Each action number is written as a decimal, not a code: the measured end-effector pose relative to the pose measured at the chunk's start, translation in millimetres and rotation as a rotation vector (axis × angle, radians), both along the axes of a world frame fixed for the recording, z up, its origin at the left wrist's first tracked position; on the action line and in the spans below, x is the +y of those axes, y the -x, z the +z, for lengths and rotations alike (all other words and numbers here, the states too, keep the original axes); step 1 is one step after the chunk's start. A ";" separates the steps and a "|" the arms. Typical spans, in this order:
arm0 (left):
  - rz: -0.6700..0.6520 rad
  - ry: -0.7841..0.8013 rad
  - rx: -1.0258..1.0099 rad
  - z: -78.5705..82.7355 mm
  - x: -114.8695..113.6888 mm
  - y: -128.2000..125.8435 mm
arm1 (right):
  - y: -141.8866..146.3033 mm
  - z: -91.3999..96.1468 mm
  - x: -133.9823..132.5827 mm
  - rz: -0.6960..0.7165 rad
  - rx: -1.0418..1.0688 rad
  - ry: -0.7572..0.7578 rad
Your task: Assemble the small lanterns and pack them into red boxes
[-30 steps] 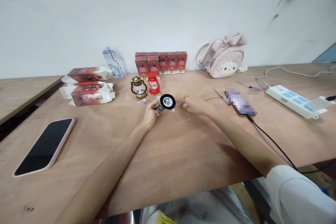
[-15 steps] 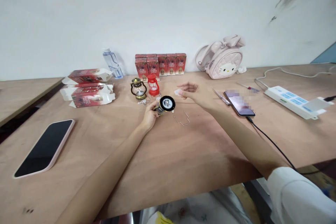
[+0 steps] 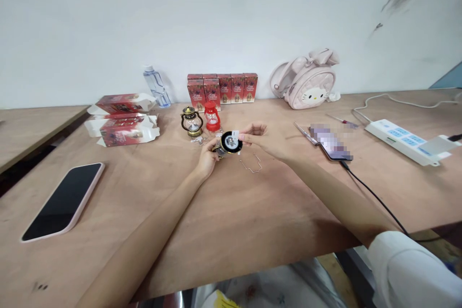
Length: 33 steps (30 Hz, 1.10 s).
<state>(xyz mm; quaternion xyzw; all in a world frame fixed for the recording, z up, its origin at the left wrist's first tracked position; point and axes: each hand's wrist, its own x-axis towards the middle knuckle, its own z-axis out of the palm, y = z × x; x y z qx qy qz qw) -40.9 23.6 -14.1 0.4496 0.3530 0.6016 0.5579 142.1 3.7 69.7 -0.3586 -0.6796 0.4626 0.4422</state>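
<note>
My left hand [image 3: 208, 158] is closed around a small black-and-gold lantern [image 3: 221, 150], tipped so its round underside faces me. A white disc with a small metallic part shows in that base. Between the thumb and fingers of my right hand [image 3: 253, 137] is a small white piece [image 3: 235, 134], held at the upper edge of the base. Whether it touches the base I cannot tell. On the table just right of the lantern lies a bent wire handle [image 3: 251, 169]. Behind my left hand stand a bronze-coloured lantern [image 3: 192, 122] and a red lantern [image 3: 212, 117], both upright.
Red boxes [image 3: 224, 89] line the wall, with opened cartons [image 3: 126, 130] and a water bottle [image 3: 158, 87] to their left. Rightward are a pink bag [image 3: 312, 86], a charging phone [image 3: 330, 143], screwdrivers [image 3: 306, 133] and a power strip [image 3: 400, 139]. Another phone [image 3: 63, 202] lies front left.
My right hand has moved left and slightly down, bringing the white piece from beside the lantern to its base. My left hand keeps its hold on the lantern, nearly still.
</note>
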 end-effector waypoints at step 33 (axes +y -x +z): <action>-0.005 -0.025 0.026 -4.1 1.9 1.6 | -3.9 -5.8 -6.7 -0.051 -0.672 -1.291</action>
